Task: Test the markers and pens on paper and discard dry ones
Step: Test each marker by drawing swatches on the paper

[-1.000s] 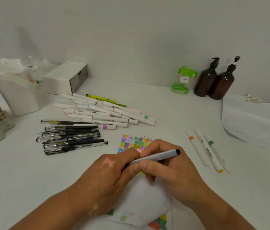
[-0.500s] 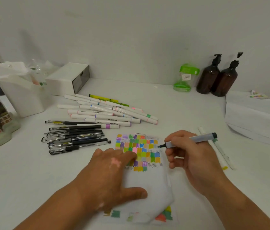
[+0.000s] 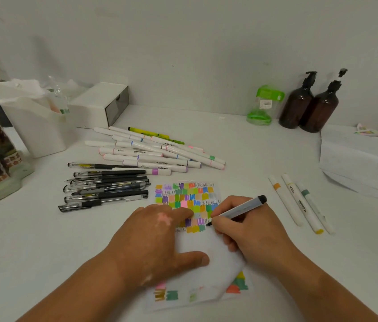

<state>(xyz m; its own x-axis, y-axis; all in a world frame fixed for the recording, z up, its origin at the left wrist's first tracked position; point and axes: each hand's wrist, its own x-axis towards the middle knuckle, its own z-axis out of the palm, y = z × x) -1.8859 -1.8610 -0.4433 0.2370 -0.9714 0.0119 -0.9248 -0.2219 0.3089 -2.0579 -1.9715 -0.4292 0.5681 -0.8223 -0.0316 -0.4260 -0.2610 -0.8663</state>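
Since half a second back, the right hand (image 3: 248, 231) is coming down and inward, bringing the grey pen (image 3: 241, 209) from the sheet's right edge to the lower rows of swatches (image 3: 183, 198).

White worktop (image 3: 253, 159) is carrying everything. Paper (image 3: 209, 247) is lying toward its near side, upper half crowded with colour patches and scribbles.

Left hand (image 3: 157, 240) is pressing flat on the sheet, fingers straight, thumb spread, holding nothing. Right-hand fingers are gripping the pen low on the barrel, writing-style. Its dark tip (image 3: 208, 224) is sitting at the paper; contact too fine to confirm.

Judgement: the stroke should be landing on bare white just below the last row, with light pressure and several short passes, the left hand pinning the sheet, so a faint or missing line is showing plainly.
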